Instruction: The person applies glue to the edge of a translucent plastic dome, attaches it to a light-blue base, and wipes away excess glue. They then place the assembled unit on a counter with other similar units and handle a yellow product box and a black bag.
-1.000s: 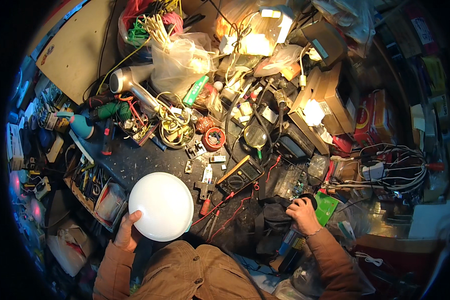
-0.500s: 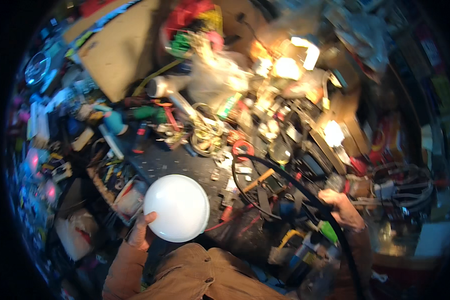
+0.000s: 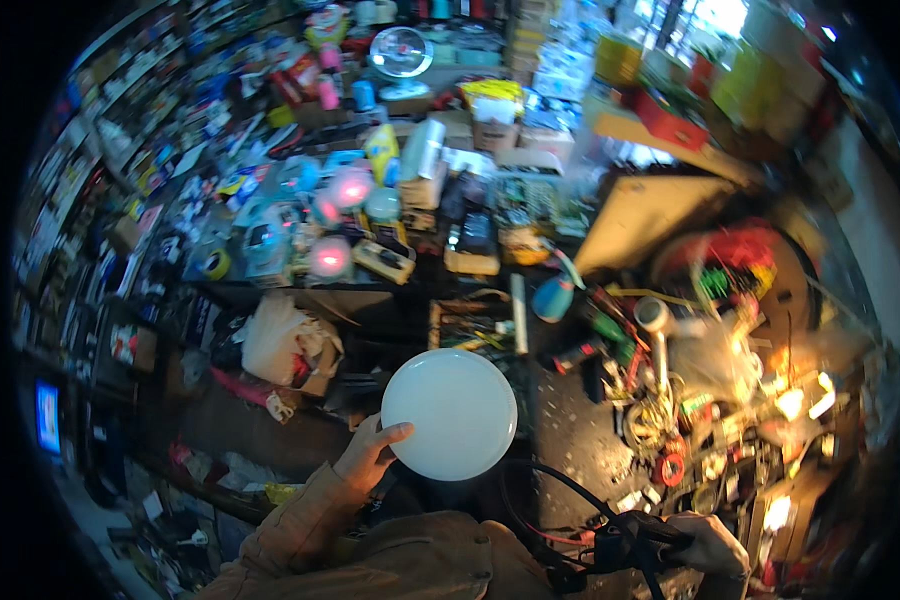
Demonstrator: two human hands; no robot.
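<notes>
One white dome, right of your left hand, its left rim gripped under the thumb; one black bundle beside your right hand, grip too blurred to tell.

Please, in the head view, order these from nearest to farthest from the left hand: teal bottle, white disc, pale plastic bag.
1. White disc: held in the left hand.
2. Pale plastic bag: to its upper left.
3. Teal bottle: to its upper right.

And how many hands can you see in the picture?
2: your left hand grips a round white disc at lower centre; your right hand, blurred and partly hidden, is at lower right by a dark object.
</notes>
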